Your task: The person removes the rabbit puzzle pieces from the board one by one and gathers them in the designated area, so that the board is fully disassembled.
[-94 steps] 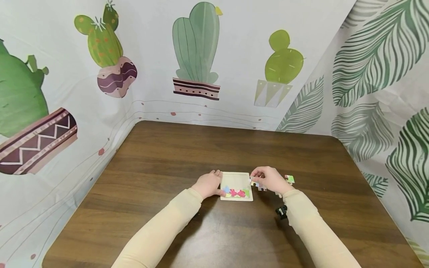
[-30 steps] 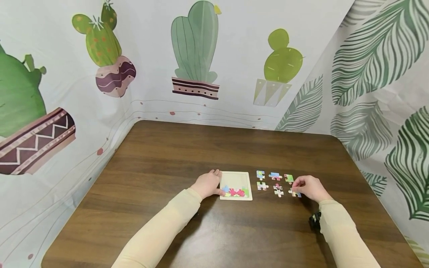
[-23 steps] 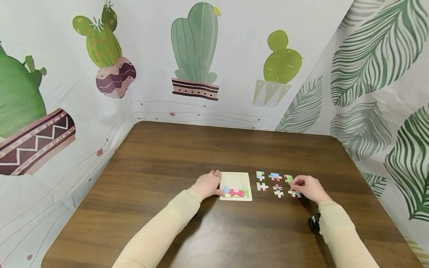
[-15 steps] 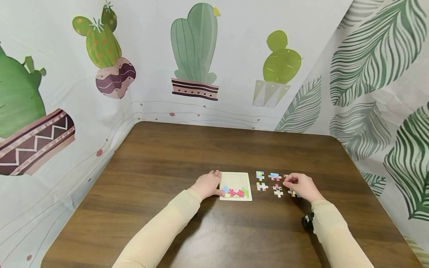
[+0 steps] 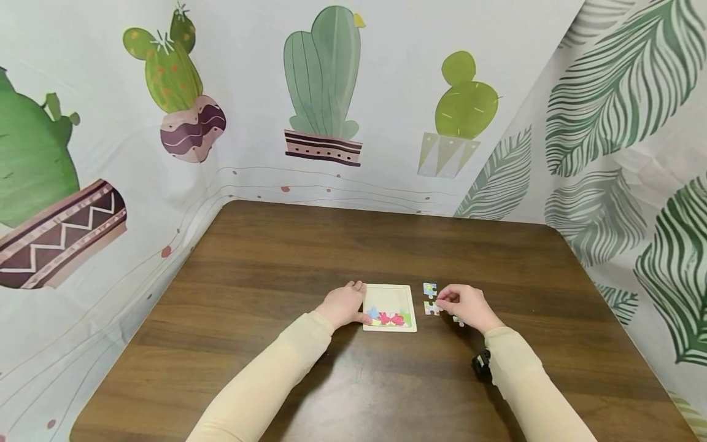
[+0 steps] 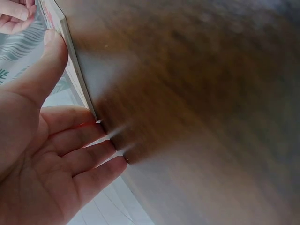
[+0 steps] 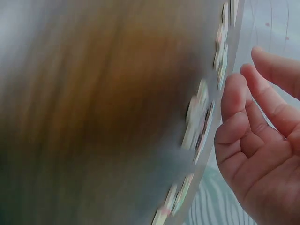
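A pale wooden puzzle tray (image 5: pixel 389 294) lies on the brown table (image 5: pixel 331 245), with a few coloured pieces set along its near row. My left hand (image 5: pixel 345 304) rests against the tray's left edge (image 6: pixel 70 61), its fingers (image 6: pixel 89 154) fairly straight and its thumb on the near corner. My right hand (image 5: pixel 464 305) hovers over the loose puzzle pieces to the right of the tray and hides most of them. Two pieces (image 5: pixel 430 288) (image 5: pixel 431 308) show by its fingertips, and another (image 5: pixel 458 320) peeks out below. In the right wrist view its fingers (image 7: pixel 239 117) are loosely curled with nothing seen between them.
Cloth walls printed with cacti and leaves (image 5: pixel 323 80) close in the table at the back, left and right. A small black device (image 5: pixel 482 362) sits at my right wrist. The blurred pieces (image 7: pixel 199 117) lie flat on the wood.
My right hand slid left, from the far-right loose pieces to the ones beside the tray, and now covers most of them. The left hand and tray stayed still.
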`<state>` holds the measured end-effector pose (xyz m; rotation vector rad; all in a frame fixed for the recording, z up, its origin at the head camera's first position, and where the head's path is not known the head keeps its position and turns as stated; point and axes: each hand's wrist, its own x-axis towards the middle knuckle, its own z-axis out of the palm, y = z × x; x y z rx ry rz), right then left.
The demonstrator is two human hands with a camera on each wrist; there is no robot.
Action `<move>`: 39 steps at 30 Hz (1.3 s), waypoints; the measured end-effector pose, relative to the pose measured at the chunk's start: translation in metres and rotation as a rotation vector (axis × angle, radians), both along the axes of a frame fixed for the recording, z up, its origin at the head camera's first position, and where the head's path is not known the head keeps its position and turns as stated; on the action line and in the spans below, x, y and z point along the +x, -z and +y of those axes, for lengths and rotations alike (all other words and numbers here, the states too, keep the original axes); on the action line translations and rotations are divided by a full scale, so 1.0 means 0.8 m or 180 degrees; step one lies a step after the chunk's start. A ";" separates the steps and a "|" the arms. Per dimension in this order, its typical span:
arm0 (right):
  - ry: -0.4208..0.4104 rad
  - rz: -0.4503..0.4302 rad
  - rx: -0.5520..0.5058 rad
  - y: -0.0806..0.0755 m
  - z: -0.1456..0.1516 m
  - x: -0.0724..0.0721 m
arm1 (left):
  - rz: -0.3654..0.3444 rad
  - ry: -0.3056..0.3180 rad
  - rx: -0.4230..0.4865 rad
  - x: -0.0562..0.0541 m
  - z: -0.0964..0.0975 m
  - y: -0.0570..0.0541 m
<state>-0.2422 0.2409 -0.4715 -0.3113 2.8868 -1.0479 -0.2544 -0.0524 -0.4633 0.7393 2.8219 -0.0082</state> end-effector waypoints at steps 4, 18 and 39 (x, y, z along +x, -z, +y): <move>-0.0035 0.0027 -0.0026 0.001 -0.020 -0.004 | 0.0049 0.0027 0.0018 -0.010 -0.001 0.017; -0.0373 -0.0070 -0.0090 0.000 -0.090 -0.005 | 0.0046 0.0019 0.0006 0.005 -0.001 -0.005; -0.1200 0.0360 0.0303 -0.003 -0.157 0.004 | 0.0152 0.0032 0.0024 0.006 0.001 -0.009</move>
